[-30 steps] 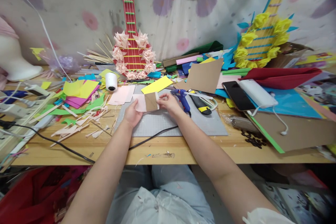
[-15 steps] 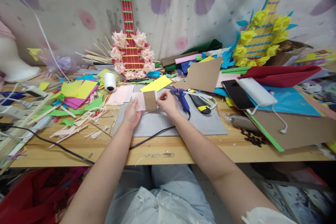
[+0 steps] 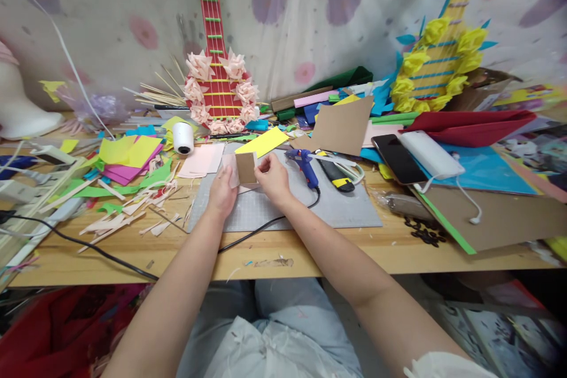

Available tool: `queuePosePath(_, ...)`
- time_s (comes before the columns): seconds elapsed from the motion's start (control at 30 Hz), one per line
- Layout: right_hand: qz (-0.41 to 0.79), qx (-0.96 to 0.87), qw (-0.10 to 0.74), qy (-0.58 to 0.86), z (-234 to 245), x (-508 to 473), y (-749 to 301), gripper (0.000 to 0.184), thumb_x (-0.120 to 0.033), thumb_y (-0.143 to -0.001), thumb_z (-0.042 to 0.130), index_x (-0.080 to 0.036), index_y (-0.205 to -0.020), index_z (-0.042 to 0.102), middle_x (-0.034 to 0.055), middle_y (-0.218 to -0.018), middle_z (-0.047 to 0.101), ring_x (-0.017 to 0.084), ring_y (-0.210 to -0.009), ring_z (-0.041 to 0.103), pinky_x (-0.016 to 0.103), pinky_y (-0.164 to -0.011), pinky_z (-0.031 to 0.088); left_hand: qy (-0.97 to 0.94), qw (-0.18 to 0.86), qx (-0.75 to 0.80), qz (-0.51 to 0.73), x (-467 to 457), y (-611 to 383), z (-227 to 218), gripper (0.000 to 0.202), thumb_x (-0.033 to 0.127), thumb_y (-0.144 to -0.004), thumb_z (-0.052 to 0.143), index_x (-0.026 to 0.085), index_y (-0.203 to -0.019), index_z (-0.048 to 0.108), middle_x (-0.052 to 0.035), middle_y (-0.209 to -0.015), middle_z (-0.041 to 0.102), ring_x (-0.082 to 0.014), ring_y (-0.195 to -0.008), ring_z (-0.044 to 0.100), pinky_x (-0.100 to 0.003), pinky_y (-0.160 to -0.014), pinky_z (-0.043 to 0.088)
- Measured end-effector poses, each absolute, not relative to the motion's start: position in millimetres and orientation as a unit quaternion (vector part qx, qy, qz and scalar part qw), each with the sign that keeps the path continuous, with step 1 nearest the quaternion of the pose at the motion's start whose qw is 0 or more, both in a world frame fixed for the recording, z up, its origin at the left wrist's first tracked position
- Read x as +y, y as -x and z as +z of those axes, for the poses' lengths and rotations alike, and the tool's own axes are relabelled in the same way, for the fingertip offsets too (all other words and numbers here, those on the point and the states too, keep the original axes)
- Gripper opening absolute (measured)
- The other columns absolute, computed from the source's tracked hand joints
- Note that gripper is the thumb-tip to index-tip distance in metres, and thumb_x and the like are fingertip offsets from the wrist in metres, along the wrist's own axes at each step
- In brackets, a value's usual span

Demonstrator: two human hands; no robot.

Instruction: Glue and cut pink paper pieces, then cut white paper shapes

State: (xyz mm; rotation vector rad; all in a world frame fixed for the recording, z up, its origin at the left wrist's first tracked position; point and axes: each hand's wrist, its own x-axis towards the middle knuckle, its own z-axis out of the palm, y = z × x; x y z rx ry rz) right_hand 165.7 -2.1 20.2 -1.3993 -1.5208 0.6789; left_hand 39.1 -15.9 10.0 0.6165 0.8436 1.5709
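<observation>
Between my hands, above the grey cutting mat [image 3: 345, 212], is a brown cardboard piece [image 3: 246, 169] with pale pink paper [image 3: 231, 170] along its left side. My left hand [image 3: 222, 190] pinches the pink paper near its left end. At the right edge of the cardboard, the fingertips of my right hand [image 3: 272, 176] are pinched on a narrow pale strip. A blue glue gun [image 3: 305, 166] lies on the mat just right of my right hand. Beside it rests a black and yellow utility knife [image 3: 339, 176].
Pink sheets [image 3: 201, 160] and a yellow paper strip [image 3: 261, 142] lie behind the mat. A black cord [image 3: 259, 228] crosses it. Paper scraps [image 3: 128, 207] spread at left; a phone [image 3: 398, 158] and white power bank [image 3: 432, 153] lie right. A red flower-trimmed paper guitar [image 3: 220, 94] stands behind.
My right hand has moved slightly left with the right edge of the cardboard. The pink paper now bends near my left hand, and less of it shows.
</observation>
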Motion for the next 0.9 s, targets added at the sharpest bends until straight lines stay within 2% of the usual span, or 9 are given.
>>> queuePosePath(0.1,0.286,-0.621,0.468,0.560,19,-3,-163,0.013,-0.020,-0.068,0.050,-0.022,-0.072,0.038,-0.0039,-0.069,0.055,0.012,-0.065,0.054,0.025,-0.067,0.040,-0.305,0.568,0.382,0.662,-16,-38,7,0.023,0.014,-0.077,0.055,0.019,-0.098,0.065,-0.0063,-0.109,0.065,-0.0194,-0.121,0.046,-0.029,-0.097,0.041)
queuePosePath(0.2,0.293,-0.625,0.473,0.547,17,-4,-160,0.014,-0.020,-0.068,0.051,-0.022,-0.072,0.038,-0.0047,-0.068,0.055,0.011,-0.064,0.054,0.024,-0.065,0.040,-0.355,0.519,0.422,0.653,-16,-42,4,0.029,0.023,-0.080,0.055,0.018,-0.108,0.062,-0.0062,-0.122,0.059,-0.0196,-0.126,0.041,-0.030,-0.103,0.036)
queuePosePath(0.37,0.294,-0.626,0.491,0.529,13,-4,-156,0.014,-0.017,-0.068,0.052,-0.021,-0.072,0.039,-0.0055,-0.066,0.054,0.010,-0.063,0.055,0.024,-0.063,0.040,-0.473,0.402,0.502,0.602,-18,-47,-1,0.046,0.040,-0.086,0.044,0.022,-0.128,0.048,-0.0012,-0.138,0.043,-0.0170,-0.132,0.030,-0.029,-0.110,0.022)
queuePosePath(0.57,0.320,-0.618,0.510,0.505,13,-7,-151,0.015,-0.015,-0.069,0.054,-0.022,-0.074,0.041,-0.0056,-0.067,0.054,0.010,-0.064,0.056,0.023,-0.064,0.044,-0.555,0.332,0.496,0.579,-14,-48,-6,0.058,0.048,-0.086,0.039,0.023,-0.138,0.033,-0.0003,-0.148,0.023,-0.0159,-0.137,0.016,-0.029,-0.112,0.010)
queuePosePath(0.67,0.356,-0.611,0.524,0.476,13,-9,-148,0.017,-0.015,-0.069,0.055,-0.022,-0.079,0.043,-0.0050,-0.070,0.056,0.010,-0.066,0.057,0.024,-0.065,0.046,-0.585,0.301,0.474,0.586,-10,-50,-9,0.060,0.049,-0.086,0.038,0.023,-0.139,0.030,-0.0007,-0.149,0.020,-0.0158,-0.137,0.012,-0.030,-0.113,0.007)
queuePosePath(0.9,0.417,-0.590,0.524,0.452,7,-6,-146,0.026,-0.015,-0.069,0.056,-0.021,-0.094,0.052,-0.0038,-0.072,0.060,0.011,-0.069,0.059,0.026,-0.070,0.048,-0.597,0.287,0.457,0.593,-8,-51,-16,0.056,0.047,-0.087,0.038,0.027,-0.138,0.033,0.0007,-0.149,0.022,-0.0167,-0.137,0.013,-0.032,-0.113,0.008)
